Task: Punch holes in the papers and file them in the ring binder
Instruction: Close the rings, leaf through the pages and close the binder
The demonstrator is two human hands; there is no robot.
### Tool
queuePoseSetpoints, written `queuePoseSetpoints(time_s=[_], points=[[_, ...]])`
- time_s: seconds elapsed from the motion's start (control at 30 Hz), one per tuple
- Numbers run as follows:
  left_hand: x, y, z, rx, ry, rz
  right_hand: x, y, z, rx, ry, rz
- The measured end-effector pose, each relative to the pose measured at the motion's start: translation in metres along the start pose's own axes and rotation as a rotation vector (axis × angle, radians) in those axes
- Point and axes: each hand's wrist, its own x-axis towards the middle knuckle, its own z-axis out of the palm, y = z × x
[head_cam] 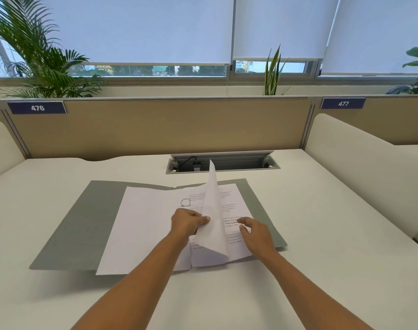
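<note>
A grey ring binder (67, 234) lies open flat on the white desk. Blank white sheets (141, 225) rest on its left half and printed sheets (234, 241) on its right half. One metal ring (185, 202) shows near the spine; the nearer ring is hidden behind my hand. My left hand (187, 222) pinches a single sheet (214, 210) that stands up, curled, above the spine. My right hand (254, 231) hovers over the printed page with its fingers apart, holding nothing. No hole punch is in view.
An open cable tray (246, 163) with a plug is set into the desk behind the binder. A tan partition (170, 125) with labels 476 and 477 closes the back, white side panels stand left and right, and plants stand beyond.
</note>
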Motion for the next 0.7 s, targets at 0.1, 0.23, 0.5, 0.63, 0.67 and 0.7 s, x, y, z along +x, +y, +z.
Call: queuePoseSetpoints(time_s=[0.1,0.23,0.5,0.63,0.67,0.7], points=[[0.001,-0.002,-0.03,-0.02,0.046,-0.009,-0.001,0.009,-0.003,-0.127,-0.011,0.013],[0.001,-0.008,-0.078,-0.042,0.122,-0.021,-0.002,0.018,-0.003,-0.199,-0.002,0.055],[-0.002,-0.039,-0.147,0.022,0.284,-0.102,-0.001,0.021,-0.004,-0.137,0.07,0.169],[-0.005,-0.057,-0.157,0.091,0.35,-0.135,0.0,0.02,-0.003,-0.157,0.061,0.198],[-0.005,-0.06,-0.158,0.106,0.362,-0.135,0.0,0.02,-0.003,-0.157,0.061,0.201],[-0.006,-0.063,-0.159,0.123,0.376,-0.129,0.0,0.02,-0.003,-0.156,0.061,0.204]])
